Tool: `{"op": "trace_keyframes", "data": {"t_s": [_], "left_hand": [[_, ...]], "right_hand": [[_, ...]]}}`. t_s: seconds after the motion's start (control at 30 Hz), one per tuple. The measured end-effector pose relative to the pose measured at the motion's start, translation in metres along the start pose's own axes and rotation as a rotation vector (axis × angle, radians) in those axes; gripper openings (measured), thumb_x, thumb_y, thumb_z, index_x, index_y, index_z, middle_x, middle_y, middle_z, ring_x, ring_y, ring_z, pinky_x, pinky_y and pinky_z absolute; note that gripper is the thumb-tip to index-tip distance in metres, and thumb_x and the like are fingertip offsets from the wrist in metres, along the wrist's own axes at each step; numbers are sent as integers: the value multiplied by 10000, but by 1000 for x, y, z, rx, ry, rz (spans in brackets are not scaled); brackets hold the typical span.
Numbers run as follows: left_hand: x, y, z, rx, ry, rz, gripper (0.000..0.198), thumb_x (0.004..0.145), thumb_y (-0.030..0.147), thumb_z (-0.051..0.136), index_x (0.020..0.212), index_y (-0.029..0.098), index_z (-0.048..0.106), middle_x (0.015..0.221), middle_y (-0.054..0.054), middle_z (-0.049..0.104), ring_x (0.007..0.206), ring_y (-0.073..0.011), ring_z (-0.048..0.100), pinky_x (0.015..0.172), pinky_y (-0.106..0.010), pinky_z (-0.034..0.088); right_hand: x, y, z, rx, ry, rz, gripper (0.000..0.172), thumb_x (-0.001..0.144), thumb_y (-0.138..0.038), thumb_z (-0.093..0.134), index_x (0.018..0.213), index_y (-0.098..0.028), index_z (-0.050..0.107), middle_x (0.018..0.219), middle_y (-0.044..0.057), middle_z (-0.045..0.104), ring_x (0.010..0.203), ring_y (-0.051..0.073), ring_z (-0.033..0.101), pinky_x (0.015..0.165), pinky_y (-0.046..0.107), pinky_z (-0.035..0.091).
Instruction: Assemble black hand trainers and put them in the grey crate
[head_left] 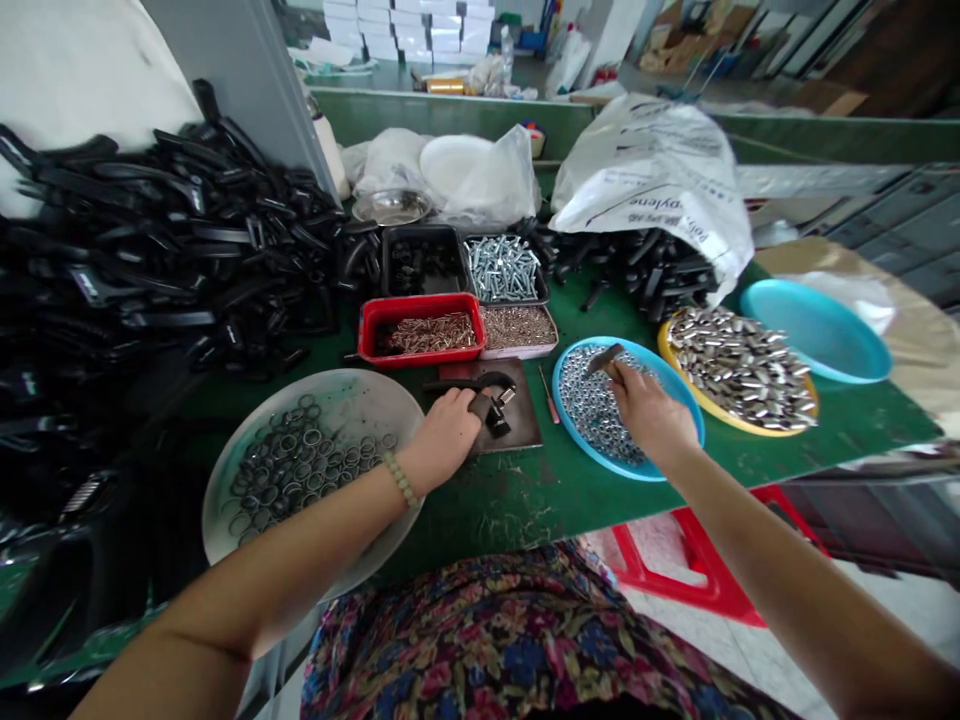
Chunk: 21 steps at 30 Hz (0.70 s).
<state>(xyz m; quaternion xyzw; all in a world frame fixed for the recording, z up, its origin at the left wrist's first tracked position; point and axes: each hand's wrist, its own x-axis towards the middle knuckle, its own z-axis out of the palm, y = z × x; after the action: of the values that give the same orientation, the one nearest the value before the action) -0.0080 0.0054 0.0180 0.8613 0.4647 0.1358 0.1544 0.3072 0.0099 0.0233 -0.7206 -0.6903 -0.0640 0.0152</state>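
My left hand (450, 430) is closed on a black curved plastic part (496, 418), which has a shiny metal piece at its end. It holds the part against a dark metal plate (529, 425) on the bench. My right hand (651, 410) grips a small hammer (604, 358), its head over the blue tray (556, 400) of small silver nuts. Between the plate and that tray lies a thin tool with a reddish handle (553, 410). Left of my left hand, a pale round tray (225, 465) holds many metal rings.
Behind the plate stand a red bin (367, 345) of copper-coloured pins and a black bin of silver screws (502, 265). Black plastic parts (187, 240) are heaped left. On the right are a yellow tray (787, 428) of metal sleeves, another blue tray (825, 325) and a white sack (652, 170).
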Motion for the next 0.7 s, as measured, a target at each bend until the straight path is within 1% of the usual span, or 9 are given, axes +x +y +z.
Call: {"op": "trace_keyframes", "data": {"t_s": [0.1, 0.2, 0.27, 0.33, 0.4, 0.47, 0.57, 0.63, 0.7], "left_hand": [[10, 7, -7, -234, -23, -71, 268, 918, 246, 434, 1115, 171, 601, 975, -87, 639, 923, -213, 590, 856, -336, 462], [12, 8, -8, -326, -109, -173, 247, 924, 303, 434, 909, 186, 651, 795, -46, 650, 760, -191, 613, 744, -303, 480], [7, 5, -6, -205, -105, -204, 229, 905, 284, 469, 826, 173, 653, 805, -71, 654, 778, -213, 613, 749, -325, 470], [5, 0, -9, -8, -98, -185, 220, 878, 293, 514, 763, 163, 649, 844, -109, 657, 828, -251, 605, 767, -361, 458], [15, -6, -17, 153, -98, -149, 264, 872, 347, 520, 741, 156, 646, 842, -130, 656, 833, -274, 596, 757, -382, 451], [44, -10, -24, 229, -55, -118, 284, 879, 376, 505, 783, 153, 652, 846, -132, 657, 828, -271, 589, 748, -384, 443], [109, -15, -27, 265, 83, -88, 204, 879, 290, 509, 882, 148, 655, 993, -132, 651, 959, -277, 553, 809, -401, 411], [148, -17, -23, 240, 84, -106, 196, 884, 208, 483, 834, 125, 653, 1012, -140, 647, 1038, -287, 514, 866, -436, 367], [172, -18, -18, 130, 54, -138, 239, 899, 151, 433, 796, 103, 643, 982, -141, 651, 1085, -283, 486, 916, -463, 313]], "right_hand": [[16, 9, 9, -87, 76, -100, 408, 939, -382, 360, 1236, -180, 554, 1033, 170, 618, 877, 307, 577, 681, 400, 436], [51, -20, 4, 8, 165, -287, 349, 933, -372, 407, 1157, -206, 618, 1065, 136, 612, 981, 286, 521, 796, 391, 401], [80, -50, -1, 54, 107, -410, 308, 931, -348, 427, 1086, -203, 651, 1003, 112, 635, 936, 256, 529, 786, 356, 387], [108, -78, -3, 11, 56, -474, 263, 911, -305, 470, 1014, -171, 671, 983, 126, 642, 949, 267, 528, 761, 348, 369], [127, -97, -1, -20, 32, -510, 227, 898, -237, 478, 952, -138, 676, 975, 144, 647, 964, 271, 527, 751, 340, 350], [137, -106, 4, -24, 29, -531, 226, 898, -182, 454, 929, -119, 669, 969, 151, 651, 966, 264, 528, 753, 336, 337], [138, -109, 9, -22, 46, -537, 234, 906, -179, 430, 938, -104, 649, 971, 156, 650, 970, 265, 528, 756, 338, 330], [137, -108, 9, -17, 49, -529, 228, 902, -193, 436, 946, -99, 639, 979, 159, 647, 971, 267, 528, 753, 336, 329], [138, -107, 9, -9, 39, -526, 218, 891, -182, 442, 952, -99, 635, 984, 161, 646, 970, 263, 529, 751, 333, 329]]}}
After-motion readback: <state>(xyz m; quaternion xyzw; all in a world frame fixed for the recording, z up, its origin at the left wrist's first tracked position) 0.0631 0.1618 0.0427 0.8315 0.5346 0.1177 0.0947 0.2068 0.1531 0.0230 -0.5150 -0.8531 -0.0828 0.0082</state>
